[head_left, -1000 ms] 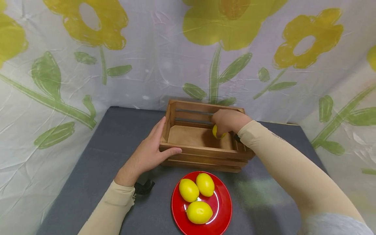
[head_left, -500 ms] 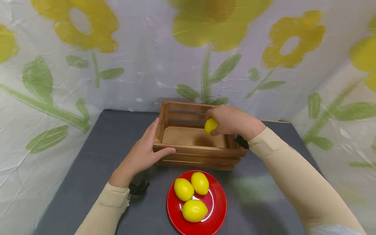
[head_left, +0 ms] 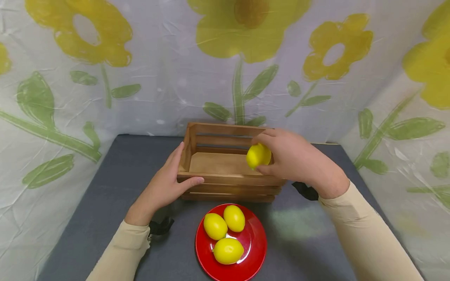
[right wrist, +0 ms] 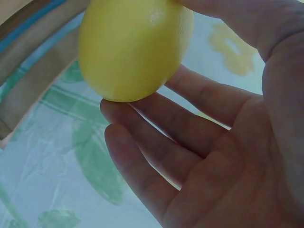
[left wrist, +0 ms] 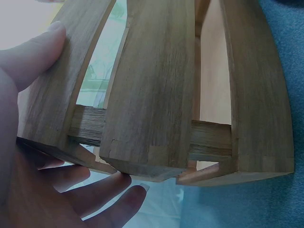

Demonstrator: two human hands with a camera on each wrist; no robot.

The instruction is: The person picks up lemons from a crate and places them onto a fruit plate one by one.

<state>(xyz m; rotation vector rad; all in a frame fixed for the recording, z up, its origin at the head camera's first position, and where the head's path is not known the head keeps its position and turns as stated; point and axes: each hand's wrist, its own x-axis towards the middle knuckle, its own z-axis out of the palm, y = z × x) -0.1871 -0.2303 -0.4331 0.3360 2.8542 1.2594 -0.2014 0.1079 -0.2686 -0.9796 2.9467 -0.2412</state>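
A slatted wooden crate (head_left: 232, 180) stands upright on the dark table. My left hand (head_left: 163, 181) holds its left front corner, the thumb on the front slat and the fingers along the left end. Close up in the left wrist view, the fingertips (left wrist: 124, 178) touch the ends of the crate's slats. My right hand (head_left: 297, 158) grips a yellow lemon (head_left: 258, 156) over the right part of the crate, clear of its floor. Thumb and fingers hold this lemon (right wrist: 133, 47) in the right wrist view. The crate's right end is partly hidden behind this hand.
A red plate (head_left: 254, 255) sits in front of the crate. Three lemons lie on it: a left one (head_left: 215, 226), a back one (head_left: 234, 218) and a front one (head_left: 228, 251). Behind the table hangs a flower-printed cloth (head_left: 168, 78).
My right hand has lifted the lemon from low inside the crate and drawn it up towards me. The left hand stays at the crate's corner. The head view has shifted slightly.
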